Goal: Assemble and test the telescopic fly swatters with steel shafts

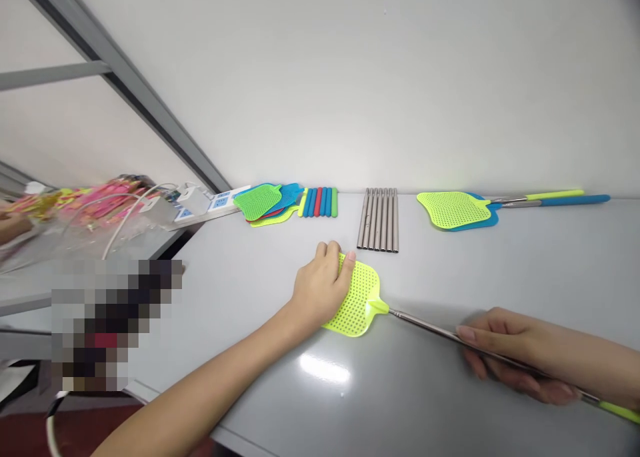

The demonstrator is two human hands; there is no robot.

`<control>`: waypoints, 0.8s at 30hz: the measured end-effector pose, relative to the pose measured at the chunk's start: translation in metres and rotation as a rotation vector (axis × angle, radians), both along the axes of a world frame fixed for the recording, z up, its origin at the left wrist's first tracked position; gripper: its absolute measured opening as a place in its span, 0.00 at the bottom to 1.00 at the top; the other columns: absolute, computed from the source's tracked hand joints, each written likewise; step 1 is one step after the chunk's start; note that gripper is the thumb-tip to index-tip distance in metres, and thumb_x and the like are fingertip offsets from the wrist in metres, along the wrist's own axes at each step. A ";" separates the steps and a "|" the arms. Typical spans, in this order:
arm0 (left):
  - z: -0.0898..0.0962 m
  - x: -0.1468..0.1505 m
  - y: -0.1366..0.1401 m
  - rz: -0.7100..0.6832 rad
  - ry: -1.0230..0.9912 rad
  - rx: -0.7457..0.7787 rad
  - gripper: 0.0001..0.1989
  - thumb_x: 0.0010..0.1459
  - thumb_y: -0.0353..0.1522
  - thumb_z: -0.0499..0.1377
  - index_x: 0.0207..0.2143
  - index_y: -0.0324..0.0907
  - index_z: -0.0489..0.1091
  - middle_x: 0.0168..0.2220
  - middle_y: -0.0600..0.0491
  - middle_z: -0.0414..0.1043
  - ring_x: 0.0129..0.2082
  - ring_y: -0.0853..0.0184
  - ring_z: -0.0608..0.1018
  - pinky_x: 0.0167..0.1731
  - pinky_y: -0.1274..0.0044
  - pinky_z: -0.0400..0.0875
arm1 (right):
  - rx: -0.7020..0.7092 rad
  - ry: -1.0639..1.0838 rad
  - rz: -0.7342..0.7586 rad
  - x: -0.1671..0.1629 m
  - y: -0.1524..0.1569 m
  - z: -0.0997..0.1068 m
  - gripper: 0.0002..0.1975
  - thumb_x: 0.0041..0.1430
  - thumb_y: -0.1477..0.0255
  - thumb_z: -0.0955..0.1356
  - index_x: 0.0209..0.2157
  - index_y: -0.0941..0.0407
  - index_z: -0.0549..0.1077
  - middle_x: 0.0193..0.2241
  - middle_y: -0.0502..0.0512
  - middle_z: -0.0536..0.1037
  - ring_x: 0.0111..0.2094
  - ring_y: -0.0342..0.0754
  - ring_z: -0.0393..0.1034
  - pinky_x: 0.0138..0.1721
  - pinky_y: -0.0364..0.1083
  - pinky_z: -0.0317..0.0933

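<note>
Pale, matte wall [350, 77] backs a smooth grey tabletop [225, 297] with a soft gloss. Taking the held swatter's head as the clock's centre, a hard white power strip [213, 207] sits at ten o'clock. Nearer, also toward ten, lie stacked perforated heads [257, 202], thin, leaf-shaped plastic. At eleven, colourful rounded grips [319, 202] stand in a row. The left hand [323, 280], at nine, pinches the yellow-green swatter [361, 297] by its mesh, thumb on top, fingers curled over the far edge; its underside contact is hidden. A broad, flat hold should keep the flexible mesh from twisting. Slim metal tubes [377, 220], polished and cylindrical, are ranged between twelve and one. At two, a pair of swatters [453, 209] lies overlapped. Between three and four, the right hand [520, 350] wraps the shiny shaft [425, 324], thumb along it, fingers beneath. Keeping any pull or turn in line with the shaft would best spare its narrow neck. Beyond that hand shows a yellow-green handle [619, 412].
</note>
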State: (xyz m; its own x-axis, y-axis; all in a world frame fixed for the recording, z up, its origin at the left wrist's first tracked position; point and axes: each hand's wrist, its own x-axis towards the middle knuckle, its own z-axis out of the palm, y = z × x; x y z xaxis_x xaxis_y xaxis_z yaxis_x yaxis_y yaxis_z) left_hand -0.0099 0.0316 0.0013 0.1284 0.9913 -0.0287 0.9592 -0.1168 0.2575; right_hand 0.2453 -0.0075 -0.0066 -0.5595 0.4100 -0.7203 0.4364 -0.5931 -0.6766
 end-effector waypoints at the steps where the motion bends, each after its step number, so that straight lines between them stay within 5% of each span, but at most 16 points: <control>1: 0.000 0.000 0.000 -0.012 0.005 0.004 0.19 0.58 0.43 0.32 0.33 0.42 0.56 0.33 0.52 0.60 0.30 0.67 0.69 0.27 0.75 0.62 | -0.008 0.001 -0.007 0.001 0.000 0.002 0.21 0.53 0.55 0.58 0.25 0.60 0.66 0.10 0.42 0.56 0.08 0.32 0.43 0.08 0.34 0.38; 11: -0.006 -0.002 0.000 -0.046 0.012 0.071 0.21 0.57 0.44 0.31 0.35 0.43 0.56 0.34 0.52 0.60 0.31 0.66 0.69 0.28 0.75 0.60 | 0.025 0.059 -0.038 0.006 -0.002 -0.010 0.22 0.54 0.56 0.57 0.27 0.61 0.67 0.11 0.43 0.58 0.08 0.32 0.42 0.08 0.35 0.34; 24: -0.012 -0.005 0.002 -0.059 -0.062 0.162 0.22 0.56 0.46 0.33 0.34 0.43 0.58 0.34 0.51 0.63 0.35 0.66 0.69 0.33 0.75 0.59 | 0.197 0.134 0.039 0.003 -0.006 0.003 0.19 0.54 0.59 0.59 0.31 0.62 0.68 0.12 0.43 0.58 0.08 0.32 0.46 0.08 0.35 0.38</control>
State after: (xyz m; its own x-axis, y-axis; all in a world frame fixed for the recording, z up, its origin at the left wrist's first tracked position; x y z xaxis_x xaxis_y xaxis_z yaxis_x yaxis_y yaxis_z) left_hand -0.0154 0.0332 -0.0105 0.1835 0.9729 0.1409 0.9321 -0.2177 0.2895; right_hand 0.2487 -0.0139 -0.0037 -0.6626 0.5118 -0.5469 0.3552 -0.4282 -0.8310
